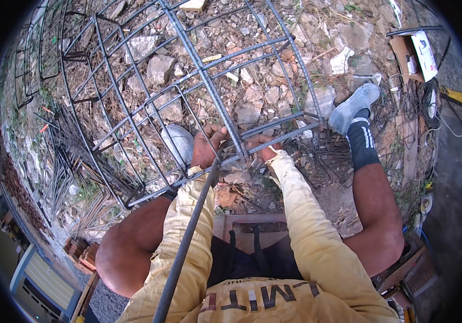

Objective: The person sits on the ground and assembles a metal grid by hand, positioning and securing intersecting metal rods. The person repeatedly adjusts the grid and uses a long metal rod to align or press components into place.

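A cage of ribbed steel rebar (201, 70) lies in front of me, its long bars crossed by thinner square stirrups (185, 105). My left hand (207, 146) is closed at the near side of the cage, fingers curled beside the thick crossing bar. What it grips is hidden. From that hand a long dark rod (188, 231) runs back over my left forearm toward the lower edge. On the other side of the crossing, my right hand (263, 146) has its fingers bent against the near bar. They are pressed together, and whatever they hold cannot be made out.
Stones and rubble (161, 70) cover the ground under the cage. Cut rods (80, 156) are heaped at left. My shoe (354, 107) stands right of the cage, the other (178, 142) beneath it. An open cardboard box (408, 56) and coiled wire (430, 102) lie far right.
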Demonstrator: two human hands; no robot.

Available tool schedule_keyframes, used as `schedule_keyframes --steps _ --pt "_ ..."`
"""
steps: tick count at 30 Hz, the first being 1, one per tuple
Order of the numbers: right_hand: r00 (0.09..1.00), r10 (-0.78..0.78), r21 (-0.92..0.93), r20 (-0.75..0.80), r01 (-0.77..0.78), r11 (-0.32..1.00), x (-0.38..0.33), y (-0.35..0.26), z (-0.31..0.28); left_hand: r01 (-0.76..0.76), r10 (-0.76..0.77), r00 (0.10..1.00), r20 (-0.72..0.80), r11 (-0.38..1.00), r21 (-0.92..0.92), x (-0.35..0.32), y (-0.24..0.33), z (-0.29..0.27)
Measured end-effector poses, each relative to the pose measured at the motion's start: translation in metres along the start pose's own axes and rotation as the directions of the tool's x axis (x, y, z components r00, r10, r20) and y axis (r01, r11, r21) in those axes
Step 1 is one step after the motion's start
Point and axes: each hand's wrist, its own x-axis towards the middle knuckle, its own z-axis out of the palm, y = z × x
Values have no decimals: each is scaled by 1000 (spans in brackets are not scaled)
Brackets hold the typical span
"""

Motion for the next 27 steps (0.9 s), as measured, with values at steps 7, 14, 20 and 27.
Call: schedule_keyframes --steps 7,14,20,27 --pt "987 69 23 -142 -66 998 -4 -12 17 91 -115 984 138 982 165 -3 12 1" --pt "966 -170 -171 -195 137 976 -24 -71 23 28 -85 964 251 975 222 -3 20 1" --pt "991 -106 -222 -75 87 971 -26 -90 24 18 -102 950 294 961 277 -3 21 -3" --pt "898 -228 -286 -376 122 950 -30 -66 38 170 -178 984 29 969 181 1 17 9"
